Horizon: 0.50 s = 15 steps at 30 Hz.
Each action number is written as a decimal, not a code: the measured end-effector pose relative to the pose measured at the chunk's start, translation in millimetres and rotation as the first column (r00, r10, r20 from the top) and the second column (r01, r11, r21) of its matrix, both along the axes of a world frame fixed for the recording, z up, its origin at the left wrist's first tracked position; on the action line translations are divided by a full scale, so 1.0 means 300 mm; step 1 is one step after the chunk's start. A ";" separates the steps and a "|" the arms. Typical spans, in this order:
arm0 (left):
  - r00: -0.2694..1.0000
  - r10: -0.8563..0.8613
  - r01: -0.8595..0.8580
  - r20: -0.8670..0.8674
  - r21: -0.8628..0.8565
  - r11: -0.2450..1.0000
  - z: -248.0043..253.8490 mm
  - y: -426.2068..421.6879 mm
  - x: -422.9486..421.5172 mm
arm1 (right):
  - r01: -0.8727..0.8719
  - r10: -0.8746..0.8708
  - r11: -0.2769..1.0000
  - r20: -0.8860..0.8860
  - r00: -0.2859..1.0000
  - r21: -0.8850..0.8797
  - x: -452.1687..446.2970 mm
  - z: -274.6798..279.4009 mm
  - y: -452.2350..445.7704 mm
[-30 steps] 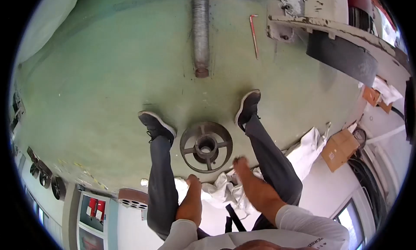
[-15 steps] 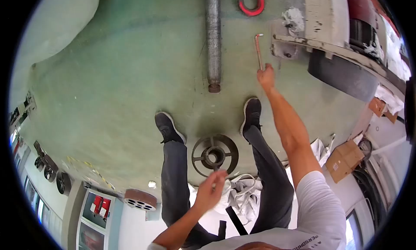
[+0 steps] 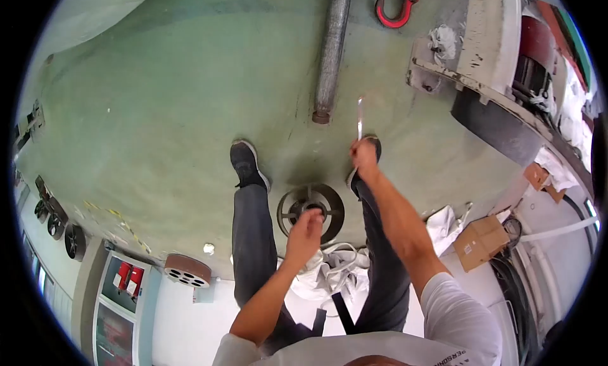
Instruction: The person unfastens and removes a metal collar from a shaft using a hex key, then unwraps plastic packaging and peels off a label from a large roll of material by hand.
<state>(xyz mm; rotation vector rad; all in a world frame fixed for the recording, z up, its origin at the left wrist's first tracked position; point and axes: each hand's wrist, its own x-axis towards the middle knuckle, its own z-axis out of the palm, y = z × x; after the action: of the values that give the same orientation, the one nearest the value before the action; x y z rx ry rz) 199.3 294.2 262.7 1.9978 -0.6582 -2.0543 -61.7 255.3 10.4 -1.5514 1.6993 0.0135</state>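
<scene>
My right hand (image 3: pixel 363 155) is closed round the lower end of a thin rod-like tool (image 3: pixel 360 117), which points away from me above my right shoe. My left hand (image 3: pixel 306 234) is over the near side of a spoked metal wheel (image 3: pixel 335 205) lying on the floor between my feet; motion blurs its fingers, and whether it touches the wheel or holds anything is unclear. Beyond the wheel a long grey metal shaft (image 3: pixel 331 55) lies on the floor. A red hook (image 3: pixel 394 19) is to the right of the shaft.
White crumpled sacks (image 3: pixel 339 271) lie between my legs. To the right are a machine frame (image 3: pixel 481 49) with a dark curved band (image 3: pixel 494 128) and a cardboard box (image 3: pixel 480 242). At the lower left stand a cabinet (image 3: pixel 117 309) and a brown round part with holes (image 3: pixel 187 270).
My right hand reached out, took the tool from the floor and drew it back toward me. My left hand rose from beside the wheel to over its near side. The view has shifted.
</scene>
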 end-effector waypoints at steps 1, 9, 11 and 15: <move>1.000 0.009 -0.009 0.012 0.015 1.000 -0.028 0.038 0.002 | 0.224 -0.240 0.964 0.107 0.965 0.144 0.049 0.077 0.107; 0.949 0.308 -0.294 -0.067 0.158 0.943 -0.079 0.174 0.040 | 0.455 -0.461 0.713 -0.132 0.877 0.533 0.401 0.395 0.667; 0.962 0.260 -0.242 -0.079 0.183 0.953 -0.063 0.150 0.064 | 0.363 -0.371 0.725 -0.113 0.922 0.585 0.417 0.320 0.812; 0.928 0.373 -0.369 0.007 0.174 0.913 -0.066 0.161 0.100 | 0.091 0.171 0.607 -0.242 0.955 0.789 0.433 0.387 0.779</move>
<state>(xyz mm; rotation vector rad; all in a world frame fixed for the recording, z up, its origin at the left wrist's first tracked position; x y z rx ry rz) 229.4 342.3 242.9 1.9918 -0.0798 -1.9528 68.3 488.8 126.7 -0.9010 1.5261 0.9618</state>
